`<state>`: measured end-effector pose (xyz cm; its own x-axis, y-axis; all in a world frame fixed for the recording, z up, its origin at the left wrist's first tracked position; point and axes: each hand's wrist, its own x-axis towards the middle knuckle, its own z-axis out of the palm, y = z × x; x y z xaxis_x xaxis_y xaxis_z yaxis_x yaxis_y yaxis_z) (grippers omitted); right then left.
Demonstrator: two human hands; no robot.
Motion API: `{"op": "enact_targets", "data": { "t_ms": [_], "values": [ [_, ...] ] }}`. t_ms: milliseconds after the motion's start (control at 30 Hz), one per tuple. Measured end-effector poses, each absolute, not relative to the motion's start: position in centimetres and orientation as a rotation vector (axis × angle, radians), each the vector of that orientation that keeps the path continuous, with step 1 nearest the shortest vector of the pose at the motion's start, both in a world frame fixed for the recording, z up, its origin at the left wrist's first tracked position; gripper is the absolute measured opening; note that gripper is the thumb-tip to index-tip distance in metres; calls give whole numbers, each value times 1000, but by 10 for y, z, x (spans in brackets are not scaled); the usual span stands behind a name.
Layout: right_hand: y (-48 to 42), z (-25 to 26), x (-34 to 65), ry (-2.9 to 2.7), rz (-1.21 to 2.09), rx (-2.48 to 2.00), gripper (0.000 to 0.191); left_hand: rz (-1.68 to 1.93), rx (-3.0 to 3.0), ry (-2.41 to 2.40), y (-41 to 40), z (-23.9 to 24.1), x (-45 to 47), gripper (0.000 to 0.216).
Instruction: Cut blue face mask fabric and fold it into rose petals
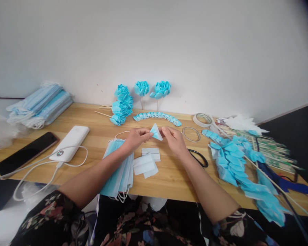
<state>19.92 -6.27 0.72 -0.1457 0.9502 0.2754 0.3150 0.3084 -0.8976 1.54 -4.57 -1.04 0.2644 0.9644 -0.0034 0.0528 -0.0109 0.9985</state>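
Between my two hands, above the middle of the table, is a small folded triangle of blue and white mask fabric (156, 132). My left hand (141, 137) pinches its left corner. The fingers of my right hand (171, 137) are closed on its right corner. Below it lie several cut pieces of pale mask fabric (145, 164). A stack of blue face masks (119, 164) lies under my left forearm, partly hidden by it. Behind my hands is a curved strip of folded blue petals (157, 116).
Blue fabric flowers (122, 106) on sticks are at the back. More masks (41, 104), a phone (27, 153) and a cabled power bank (70, 141) are left. Right are tape rolls (203, 119), a black ring (199, 158), petal strips (228, 164), packaged sticks (274, 150) and a blue-handled tool (287, 184).
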Motion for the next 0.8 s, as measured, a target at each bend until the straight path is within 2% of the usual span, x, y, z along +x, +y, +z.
{"op": "enact_targets", "data": {
  "t_ms": [133,267,800],
  "values": [
    [-63,6,198,-1662,966,-1157,30,983,1378,1040,-47,-10,16,36],
    [-63,1,195,-1637,929,-1233,23,982,1394,1036,-48,-10,17,34],
    [-57,-2,199,-1496,940,-1184,29,1027,1266,979,-49,-4,15,39]
  ]
}}
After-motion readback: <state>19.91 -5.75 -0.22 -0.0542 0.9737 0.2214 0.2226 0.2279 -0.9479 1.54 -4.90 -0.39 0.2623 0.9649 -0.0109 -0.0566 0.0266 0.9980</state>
